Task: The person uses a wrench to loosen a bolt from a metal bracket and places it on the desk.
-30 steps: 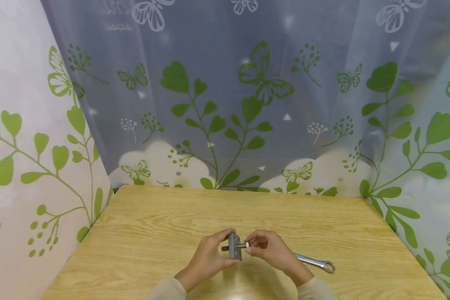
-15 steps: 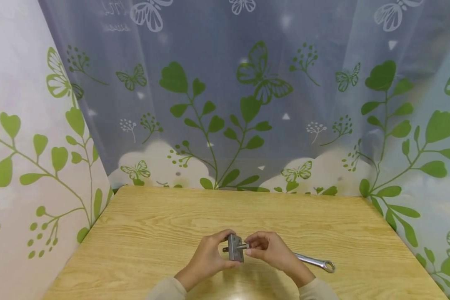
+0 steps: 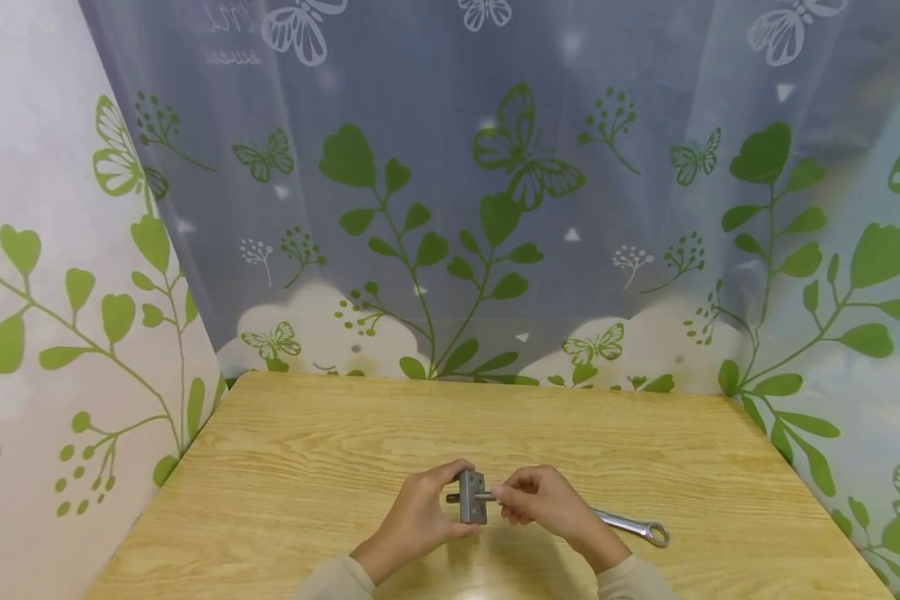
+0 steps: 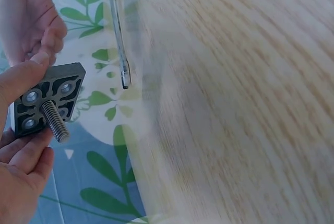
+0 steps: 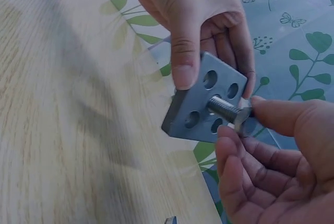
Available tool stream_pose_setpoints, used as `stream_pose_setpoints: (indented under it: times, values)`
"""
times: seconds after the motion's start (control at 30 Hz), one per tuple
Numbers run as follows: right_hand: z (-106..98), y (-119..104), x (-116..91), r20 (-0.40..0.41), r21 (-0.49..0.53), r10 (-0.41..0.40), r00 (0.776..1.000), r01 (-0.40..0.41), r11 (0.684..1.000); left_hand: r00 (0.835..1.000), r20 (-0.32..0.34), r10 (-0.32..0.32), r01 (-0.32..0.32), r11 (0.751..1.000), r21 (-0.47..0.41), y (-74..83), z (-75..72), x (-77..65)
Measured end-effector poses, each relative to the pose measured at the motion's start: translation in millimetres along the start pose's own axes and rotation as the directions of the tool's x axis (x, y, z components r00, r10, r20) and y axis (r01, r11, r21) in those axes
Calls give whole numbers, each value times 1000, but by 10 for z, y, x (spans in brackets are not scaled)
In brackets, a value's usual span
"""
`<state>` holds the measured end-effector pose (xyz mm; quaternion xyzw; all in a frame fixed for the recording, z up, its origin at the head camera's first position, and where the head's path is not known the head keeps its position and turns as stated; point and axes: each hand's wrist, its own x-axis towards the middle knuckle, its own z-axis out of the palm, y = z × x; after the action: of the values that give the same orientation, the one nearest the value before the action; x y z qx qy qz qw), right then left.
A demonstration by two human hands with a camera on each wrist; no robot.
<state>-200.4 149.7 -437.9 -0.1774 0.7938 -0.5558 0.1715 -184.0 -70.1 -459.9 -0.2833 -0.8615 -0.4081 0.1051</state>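
My left hand (image 3: 412, 512) grips a square grey plate (image 5: 182, 117) by opposite edges, thumb on one side and fingers on the other, above the table. Several round holes sit near its corners. A threaded hex bolt (image 5: 223, 108) passes through the plate's middle. In the left wrist view the bolt's threaded end (image 4: 55, 121) sticks out of the ribbed side. My right hand (image 3: 546, 505) pinches the bolt head (image 5: 243, 118) between thumb and fingers, on the plate's flat side. A stretch of bare thread shows between head and plate.
A shiny combination wrench (image 3: 632, 525) lies on the wood-grain table (image 3: 330, 433), right of my right hand, its far end hidden behind that hand. Patterned curtain (image 3: 450, 317) with leaves and butterflies surrounds the table's back and sides.
My right thumb and fingers have shifted round the bolt head, which they now cover more in the head view. The left hand and plate have stayed almost still.
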Motion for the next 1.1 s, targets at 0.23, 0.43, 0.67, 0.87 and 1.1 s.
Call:
stream_pose_setpoints:
  times: [0.23, 0.43, 0.67, 0.87, 1.1]
  values:
    - [-18, 14, -6, 5, -10, -98, 995, 98, 995, 1000, 10, 2, -2, 1000, -24, -11, 24, 0]
    - [-11, 27, -17, -3, -15, -93, 996, 93, 996, 1000, 21, -12, 12, 1000, -22, -19, 34, -7]
    - [-17, 44, -28, 11, 31, 0, 1000, -1, 1000, 1000, 1, -12, 12, 1000, 6, -18, 31, -1]
    - [3, 51, -29, 35, 59, 53, 998, -55, 997, 1000, -14, 28, -28, 999, 28, -5, 31, 8]
    - [-16, 42, -28, -6, -45, -78, 997, 77, 996, 1000, 0, 23, -23, 1000, 6, 12, 24, 1]
